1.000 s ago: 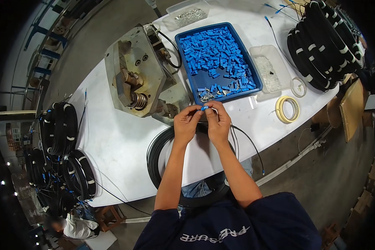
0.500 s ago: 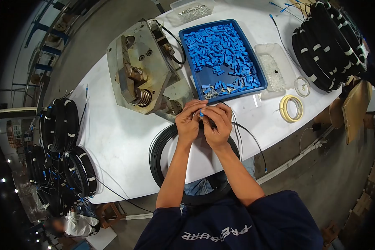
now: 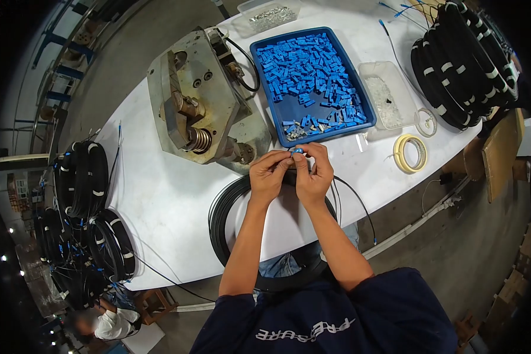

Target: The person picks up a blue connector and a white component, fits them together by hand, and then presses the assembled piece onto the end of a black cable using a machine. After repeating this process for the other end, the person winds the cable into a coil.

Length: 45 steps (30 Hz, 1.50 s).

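A small blue connector (image 3: 297,151) is pinched between the fingertips of my right hand (image 3: 314,174), just below the front edge of the blue tray (image 3: 282,133). My left hand (image 3: 268,175) is closed beside it, its fingertips pressed together at the connector's left side; what they grip is too small to make out. Many blue connector pieces (image 3: 304,62) lie in the tray, with small metal parts near its front. Under my hands rests a coil of black cable (image 3: 219,221), partly hanging over the table edge.
A metal machine (image 3: 200,97) stands left of the tray. Clear bins (image 3: 384,97) and yellow tape (image 3: 410,154) are to the right. Bundled black coils stand at the right (image 3: 454,76) and far left (image 3: 82,183). A person (image 3: 115,321) is at the lower left.
The blue connector has come into clearer view between my fingertips, slightly higher and to the right. My hands have shifted and turned a little. The person at lower left has moved.
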{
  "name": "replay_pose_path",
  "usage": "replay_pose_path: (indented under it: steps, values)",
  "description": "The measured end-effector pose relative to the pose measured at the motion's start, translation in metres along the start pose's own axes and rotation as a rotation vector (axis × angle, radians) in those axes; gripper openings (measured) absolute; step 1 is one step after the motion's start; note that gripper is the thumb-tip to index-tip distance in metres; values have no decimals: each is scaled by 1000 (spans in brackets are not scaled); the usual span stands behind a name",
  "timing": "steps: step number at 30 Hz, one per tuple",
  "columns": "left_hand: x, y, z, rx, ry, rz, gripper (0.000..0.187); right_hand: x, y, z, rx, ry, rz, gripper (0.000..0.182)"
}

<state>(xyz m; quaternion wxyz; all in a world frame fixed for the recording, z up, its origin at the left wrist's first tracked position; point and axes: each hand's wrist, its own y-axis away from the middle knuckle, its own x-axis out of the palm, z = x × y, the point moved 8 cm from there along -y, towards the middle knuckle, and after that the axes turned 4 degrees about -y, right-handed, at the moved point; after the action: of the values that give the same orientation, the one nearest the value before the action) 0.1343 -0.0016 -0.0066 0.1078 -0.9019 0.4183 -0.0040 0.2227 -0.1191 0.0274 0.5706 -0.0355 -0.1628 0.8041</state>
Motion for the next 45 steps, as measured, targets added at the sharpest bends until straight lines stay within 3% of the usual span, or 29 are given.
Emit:
replay_pose_path:
  steps: [8, 18, 24, 29, 38, 45]
  values:
    - [-6, 0, -3, -45, 181, -111, 14, 11, 2, 10, -171, 22, 119, 14]
    - [-8, 1, -2, 4, 112, -198, 12, 12, -2, 6, -128, 70, 97, 13]
    - [-11, 2, 1, -20, 46, -213, 10, 11, 0, -4, 39, -11, 120, 13]
    - [3, -4, -1, -76, -3, -80, 14, 4, 6, -42, 327, -295, 20, 19]
    - [4, -3, 16, -317, 144, 91, 16, 3, 8, -45, 338, -260, 6, 21]
    - [2, -6, 6, -276, 36, 94, 16, 1, 8, -40, 294, -220, -11, 19]
